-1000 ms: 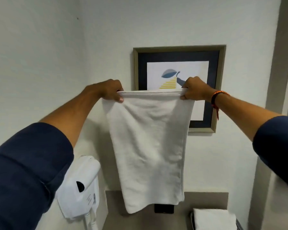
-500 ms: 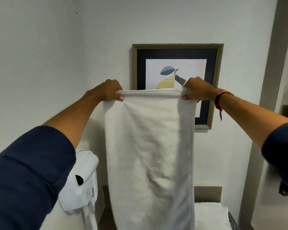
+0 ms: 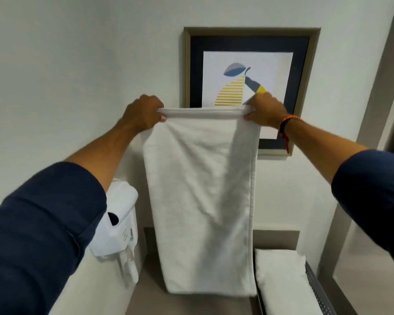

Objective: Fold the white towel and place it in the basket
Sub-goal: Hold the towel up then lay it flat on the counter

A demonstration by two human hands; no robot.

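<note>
A white towel (image 3: pixel 203 196) hangs straight down in front of me, doubled over lengthwise. My left hand (image 3: pixel 143 114) pinches its top left corner and my right hand (image 3: pixel 264 110) pinches its top right corner, both at chest height near the wall. The towel's bottom edge hangs just above a grey counter (image 3: pixel 146 294). At the lower right stands a grey perforated metal basket (image 3: pixel 316 289) with a folded white towel (image 3: pixel 282 280) lying in it; the hanging towel covers the basket's left edge.
A framed picture (image 3: pixel 250 42) hangs on the wall behind the towel. A white wall-mounted hair dryer (image 3: pixel 118 226) sits at the lower left, close to my left sleeve. A door frame (image 3: pixel 373 110) runs down the right side.
The view has tilted down, so the counter and basket show more. The towel's bottom edge, out of frame half a second ago, is visible again. Both hands keep their grip on the corners.
</note>
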